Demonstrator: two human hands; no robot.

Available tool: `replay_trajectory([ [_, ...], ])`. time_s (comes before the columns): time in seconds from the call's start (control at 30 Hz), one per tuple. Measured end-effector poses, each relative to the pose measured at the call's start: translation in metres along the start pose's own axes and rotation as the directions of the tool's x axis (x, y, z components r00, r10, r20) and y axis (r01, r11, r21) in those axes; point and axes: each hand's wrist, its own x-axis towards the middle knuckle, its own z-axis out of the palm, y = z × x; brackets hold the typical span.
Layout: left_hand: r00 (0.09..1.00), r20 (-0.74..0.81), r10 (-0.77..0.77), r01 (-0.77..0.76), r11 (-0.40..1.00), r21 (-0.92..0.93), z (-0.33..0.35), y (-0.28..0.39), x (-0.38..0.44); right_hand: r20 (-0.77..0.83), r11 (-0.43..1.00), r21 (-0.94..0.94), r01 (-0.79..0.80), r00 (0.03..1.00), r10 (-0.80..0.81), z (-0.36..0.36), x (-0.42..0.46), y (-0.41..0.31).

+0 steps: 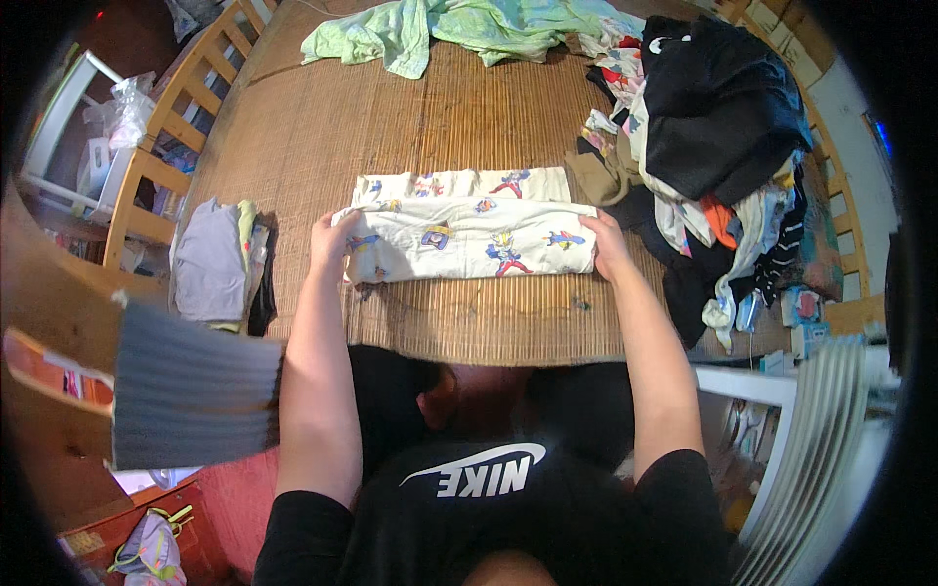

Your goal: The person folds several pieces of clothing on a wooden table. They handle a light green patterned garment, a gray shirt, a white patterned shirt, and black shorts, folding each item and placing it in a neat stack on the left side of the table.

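A white cloth garment (469, 242) printed with cartoon figures lies partly folded before me on a bamboo mat (469, 315). Its near layer is folded over, and a strip of the far layer shows beyond the fold. My left hand (333, 236) grips the left end of the upper layer, thumb on top. At the opposite end, my right hand (604, 238) pinches the right corner. The cloth is stretched between both hands. Fingers beneath the fabric are mostly hidden.
Folded clothes (212, 264) are stacked at left. A tall heap of loose clothes, topped by a black garment (722, 110), fills the right side. A crumpled green cloth (469, 33) lies at the far end. Wooden rails (165, 143) border the bed.
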Motion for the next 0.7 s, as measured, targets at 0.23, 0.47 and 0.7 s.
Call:
replay_trajectory([
  [0.23,0.999,-0.026,0.037,-0.029,0.965,0.26,0.022,-0.005,0.058,-0.092,0.807,-0.588,0.045,0.988,-0.121,-0.014,0.093,0.019],
  [0.47,0.991,0.043,0.126,-0.13,0.837,0.532,0.02,-0.009,0.103,-0.048,0.295,-0.951,0.094,0.897,-0.438,-0.005,0.12,0.017],
  [0.7,0.874,0.006,0.486,-0.265,0.466,0.844,0.025,-0.032,0.106,0.054,-0.062,-0.998,0.016,0.739,-0.672,0.001,0.11,0.035],
])
